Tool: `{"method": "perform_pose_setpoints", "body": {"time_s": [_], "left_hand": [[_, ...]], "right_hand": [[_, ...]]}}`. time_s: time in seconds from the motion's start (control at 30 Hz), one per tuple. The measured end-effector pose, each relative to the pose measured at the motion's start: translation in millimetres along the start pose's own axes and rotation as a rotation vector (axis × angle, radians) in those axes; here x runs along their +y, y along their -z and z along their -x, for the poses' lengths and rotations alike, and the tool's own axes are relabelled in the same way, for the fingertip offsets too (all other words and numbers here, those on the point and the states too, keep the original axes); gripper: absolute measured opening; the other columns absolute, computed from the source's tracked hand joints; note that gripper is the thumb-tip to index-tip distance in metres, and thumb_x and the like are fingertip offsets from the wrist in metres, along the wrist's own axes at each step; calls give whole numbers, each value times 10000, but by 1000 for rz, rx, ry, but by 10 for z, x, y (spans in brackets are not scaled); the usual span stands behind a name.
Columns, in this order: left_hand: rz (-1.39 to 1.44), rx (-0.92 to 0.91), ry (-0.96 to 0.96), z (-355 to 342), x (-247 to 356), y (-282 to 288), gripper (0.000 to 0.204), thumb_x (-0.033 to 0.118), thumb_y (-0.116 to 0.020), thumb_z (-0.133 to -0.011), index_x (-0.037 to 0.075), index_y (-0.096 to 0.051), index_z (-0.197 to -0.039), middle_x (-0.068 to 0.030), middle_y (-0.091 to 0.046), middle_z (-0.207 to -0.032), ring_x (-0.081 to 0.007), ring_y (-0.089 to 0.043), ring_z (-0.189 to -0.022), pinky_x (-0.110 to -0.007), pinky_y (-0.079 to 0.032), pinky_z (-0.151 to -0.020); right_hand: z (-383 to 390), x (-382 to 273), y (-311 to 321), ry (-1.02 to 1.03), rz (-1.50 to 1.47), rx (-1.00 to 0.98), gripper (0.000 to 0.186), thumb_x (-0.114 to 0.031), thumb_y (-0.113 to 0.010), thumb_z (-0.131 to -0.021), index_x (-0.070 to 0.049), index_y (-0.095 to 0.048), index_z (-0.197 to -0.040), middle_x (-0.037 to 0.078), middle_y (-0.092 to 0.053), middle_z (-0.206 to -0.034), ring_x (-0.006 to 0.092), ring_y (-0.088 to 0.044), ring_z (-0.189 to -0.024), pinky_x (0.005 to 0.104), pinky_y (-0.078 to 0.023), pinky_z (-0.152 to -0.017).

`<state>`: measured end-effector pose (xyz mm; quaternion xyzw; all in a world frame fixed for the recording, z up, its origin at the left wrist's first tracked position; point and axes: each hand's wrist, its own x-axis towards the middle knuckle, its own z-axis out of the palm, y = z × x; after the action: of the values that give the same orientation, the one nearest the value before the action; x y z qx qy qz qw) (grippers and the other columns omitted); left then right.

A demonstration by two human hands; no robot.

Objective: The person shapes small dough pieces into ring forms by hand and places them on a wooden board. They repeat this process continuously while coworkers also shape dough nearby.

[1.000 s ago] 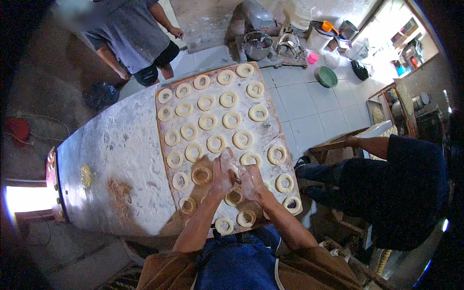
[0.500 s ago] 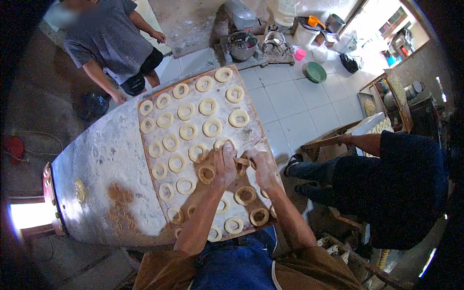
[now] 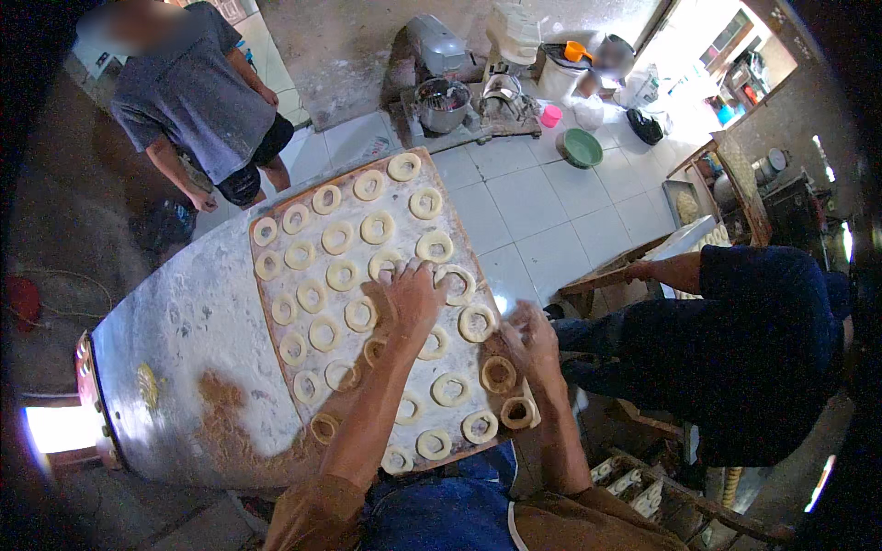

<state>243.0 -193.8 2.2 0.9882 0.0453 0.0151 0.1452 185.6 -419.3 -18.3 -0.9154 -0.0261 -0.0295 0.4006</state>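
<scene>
- White tiled floor runs behind a floured counter, with a mixer, a steel bowl and a green bowl at the far wall. What lies on the counter?

- A long board dusted with flour, set slantwise, covered in rows of raw dough rings. Brown crumbs are smeared on the counter near its left edge.

- Where is the left hand?

- Laid palm down on the board's middle, fingers spread flat over the rings there. Its grip is loose and open; it clasps nothing.

- And the right hand?

- At the board's right edge, fingers curled, just beside a ring that looks browner than most. Whether that grip pinches a ring or only touches one, I cannot tell.

- Anyone else about?

- A person in a grey shirt stands past the far end of the counter. Another in a dark blue top stands to the right, one hand on a wooden rack.

- Anything near the wearer's body?

- A blue apron just under the board's near end, where another brownish ring sits at the corner.
</scene>
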Motion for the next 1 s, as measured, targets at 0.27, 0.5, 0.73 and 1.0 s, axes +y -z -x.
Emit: {"method": "perform_pose_setpoints", "body": {"time_s": [0.27, 0.5, 0.73, 1.0], "left_hand": [[185, 63, 33, 173, -82, 244, 434, 444, -666, -840, 152, -643, -1160, -99, -654, -1137, -332, -565, -1140, -563, -395, -929], [75, 210, 430, 2015, -1449, 839, 224, 171, -600, -867, 20, -643, -1027, -172, -646, -1009, -375, -573, -1024, -526, -394, -950], [490, -177, 741, 3495, -2024, 444, 355, 160, -490, -954, -27, -550, -1249, -234, -542, -1261, -365, -510, -1178, -438, -423, -1003], [1320, 130, 712, 3184, -1889, 419, 461, 321, -401, -1022, -15, -498, -1322, -177, -551, -1287, -293, -517, -1181, -391, -428, -1007]], "right_hand": [[697, 338, 360, -324, 88, -303, 274, -220, -557, -963, 34, -634, -892, 159, -634, -748, 233, -561, -640, 377, -463, -655], [934, 101, 210, -455, -242, -283, 346, -291, -482, -1015, 30, -609, -981, 86, -643, -856, 172, -545, -751, 335, -459, -699], [855, 66, 275, -403, -474, -387, 354, -239, -453, -1030, -16, -532, -1292, 88, -618, -1081, 175, -600, -939, 315, -494, -870], [757, 264, 238, -249, -512, -362, 360, -252, -456, -950, -8, -556, -1194, 119, -612, -1132, 206, -612, -975, 327, -507, -835]]}}
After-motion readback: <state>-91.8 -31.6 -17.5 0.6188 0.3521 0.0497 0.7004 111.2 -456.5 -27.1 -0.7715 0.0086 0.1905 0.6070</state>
